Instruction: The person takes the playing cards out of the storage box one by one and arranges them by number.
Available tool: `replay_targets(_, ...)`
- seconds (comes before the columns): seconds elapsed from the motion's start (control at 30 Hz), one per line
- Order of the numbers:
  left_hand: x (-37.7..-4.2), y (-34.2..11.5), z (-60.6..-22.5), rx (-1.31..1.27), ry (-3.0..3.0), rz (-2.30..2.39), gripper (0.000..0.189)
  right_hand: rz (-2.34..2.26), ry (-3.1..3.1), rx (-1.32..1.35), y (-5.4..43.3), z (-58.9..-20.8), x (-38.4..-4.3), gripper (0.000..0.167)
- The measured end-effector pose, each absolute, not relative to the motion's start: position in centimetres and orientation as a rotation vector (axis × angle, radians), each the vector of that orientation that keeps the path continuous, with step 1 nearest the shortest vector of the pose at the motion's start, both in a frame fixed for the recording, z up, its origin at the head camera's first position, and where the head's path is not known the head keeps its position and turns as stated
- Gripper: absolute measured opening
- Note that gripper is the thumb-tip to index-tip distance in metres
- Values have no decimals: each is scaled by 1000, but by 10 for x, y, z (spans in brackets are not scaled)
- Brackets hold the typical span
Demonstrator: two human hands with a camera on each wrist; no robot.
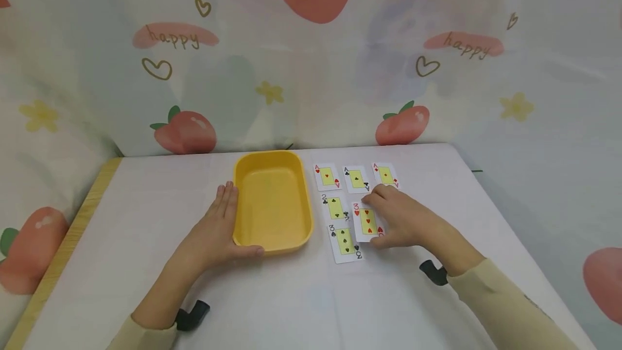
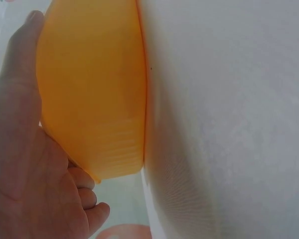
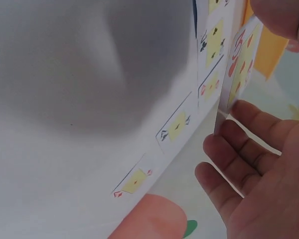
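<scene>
Between the thumb and fingers of my right hand (image 1: 400, 215) is a three of hearts (image 1: 367, 222), raised over the table in the right wrist view. Its face points up, toward the head camera. My left hand (image 1: 214, 231) rests against a yellow plastic tray (image 1: 274, 199), straight fingers along its left side and thumb at its near rim. Right of the tray lie face-up cards: ace of hearts (image 1: 327, 177), a black ace (image 1: 357, 179) and ace of diamonds (image 1: 385, 174) in the far row. A two of clubs (image 1: 335, 207) and three of spades (image 1: 345, 242) continue the left column.
A white cloth (image 1: 291, 307) covers the table, with a wooden edge (image 1: 63, 247) showing at the left. Behind stands a printed fabric backdrop (image 1: 311, 69). Black wrist camera mounts (image 1: 193, 315) stick out beside both forearms.
</scene>
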State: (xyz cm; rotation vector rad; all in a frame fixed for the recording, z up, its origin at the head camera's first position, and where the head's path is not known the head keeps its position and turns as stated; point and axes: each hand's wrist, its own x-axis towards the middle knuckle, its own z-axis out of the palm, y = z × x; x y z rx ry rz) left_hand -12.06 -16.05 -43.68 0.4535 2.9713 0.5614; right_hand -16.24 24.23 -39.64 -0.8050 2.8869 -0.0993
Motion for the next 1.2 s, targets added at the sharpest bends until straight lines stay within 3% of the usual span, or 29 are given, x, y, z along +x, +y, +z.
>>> replay_targets(0.6, -117, -153, -442, 482, 2961, 562, 148, -116, 2847, -710, 266, -423, -139, 76)
replay_targets(0.97, -120, -155, -437, 500, 2952, 565, 147, -82, 2832, -696, 268, -424, -143, 80)
replay_targets(1.2, -111, -169, -445, 548, 2932, 686, 109, -209, 2892, -780, 265, -418, -136, 69)
